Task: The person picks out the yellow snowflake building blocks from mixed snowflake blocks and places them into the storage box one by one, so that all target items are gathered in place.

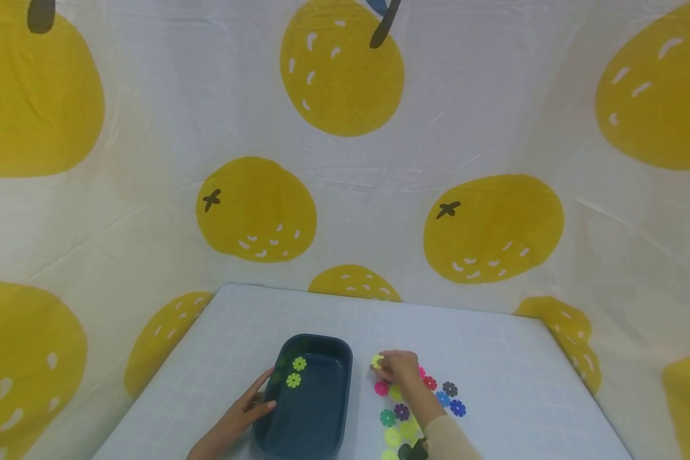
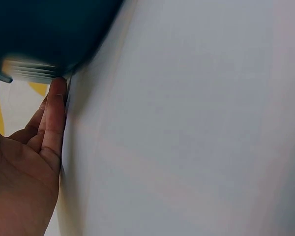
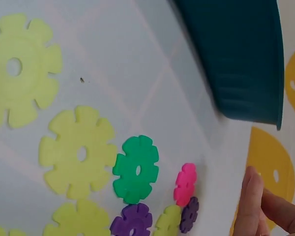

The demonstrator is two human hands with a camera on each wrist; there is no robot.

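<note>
My left hand [image 1: 246, 409] holds the near-left side of a dark teal tray [image 1: 307, 425], thumb over the rim and fingers along the outer wall. In the left wrist view, straight fingers [image 2: 54, 120] reach up under the rim. Two yellow-green flower-shaped notched discs [image 1: 296, 372] lie inside the tray. To the right of the tray my right hand [image 1: 398, 367] pinches another yellow-green notched disc [image 1: 377, 361] between thumb and fingertips. In the right wrist view its fingers [image 3: 250, 201] show at the lower right, beyond the tray's corner.
Several loose notched discs lie right of the tray, among them a green disc [image 3: 136, 169], a purple disc [image 1: 401, 412], a blue disc [image 1: 457, 407], a grey disc [image 1: 450, 388] and a pink disc [image 1: 381, 388]. A fruit-printed sheet [image 1: 368, 160] hangs behind the white-covered table [image 1: 512, 370].
</note>
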